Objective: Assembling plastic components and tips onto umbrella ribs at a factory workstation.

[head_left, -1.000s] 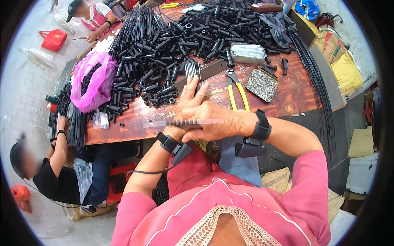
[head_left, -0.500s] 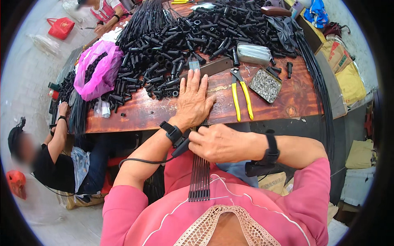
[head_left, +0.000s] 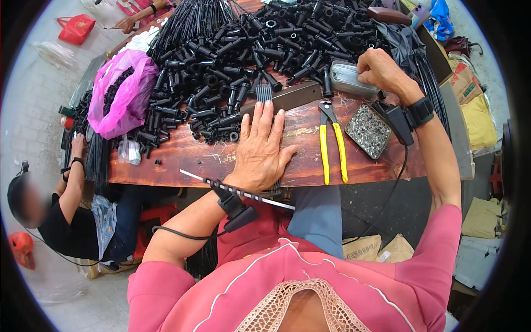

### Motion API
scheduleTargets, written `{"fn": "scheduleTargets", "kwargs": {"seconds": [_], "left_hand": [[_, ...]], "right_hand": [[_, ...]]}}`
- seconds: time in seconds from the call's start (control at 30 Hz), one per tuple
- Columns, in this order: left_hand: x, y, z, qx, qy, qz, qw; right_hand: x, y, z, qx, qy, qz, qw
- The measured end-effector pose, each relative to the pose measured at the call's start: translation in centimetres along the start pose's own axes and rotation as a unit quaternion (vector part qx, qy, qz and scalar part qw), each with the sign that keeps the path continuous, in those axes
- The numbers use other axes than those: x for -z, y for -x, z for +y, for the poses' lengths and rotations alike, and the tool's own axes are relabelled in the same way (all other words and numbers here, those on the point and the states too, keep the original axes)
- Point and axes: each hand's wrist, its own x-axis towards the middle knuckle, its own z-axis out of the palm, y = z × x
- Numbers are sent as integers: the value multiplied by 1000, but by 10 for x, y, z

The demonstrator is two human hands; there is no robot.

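Observation:
My left hand point(head_left: 259, 150) lies flat on the wooden table near its front edge, fingers stretched out, pressing on a bundle of thin dark rods point(head_left: 264, 93). The rods' far tips show beyond my fingertips, by a dark flat bar point(head_left: 293, 97). Under my left wrist, a thin white wire point(head_left: 192, 175) runs slantwise along a row of dark rod ends. My right hand point(head_left: 381, 69) reaches to the far right, its fingers closed together at a clear plastic box point(head_left: 349, 83) of thin silvery pieces. What those fingers pinch is hidden.
Yellow-handled pliers point(head_left: 334, 145) and a tray of small metal parts point(head_left: 369, 133) lie right of my left hand. A heap of black plastic tubes point(head_left: 221, 83) covers the table's far side, beside a pink bag point(head_left: 119, 102). Another person point(head_left: 61, 205) sits at the left.
My right hand has left the rods below my left hand and moved up and right to the plastic box. The rods' near ends have swung up under my left wrist.

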Motion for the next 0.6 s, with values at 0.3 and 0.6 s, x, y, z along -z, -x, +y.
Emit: {"fn": "scheduleTargets", "kwargs": {"seconds": [0.3, 0.6], "left_hand": [[0, -3, 0, 3, 22, -11, 1000], [4, -4, 0, 2, 52, -5, 999]], "right_hand": [[7, -4, 1, -32, -19, 29, 999], [-59, -19, -102, 121, -161, 69, 977]]}}
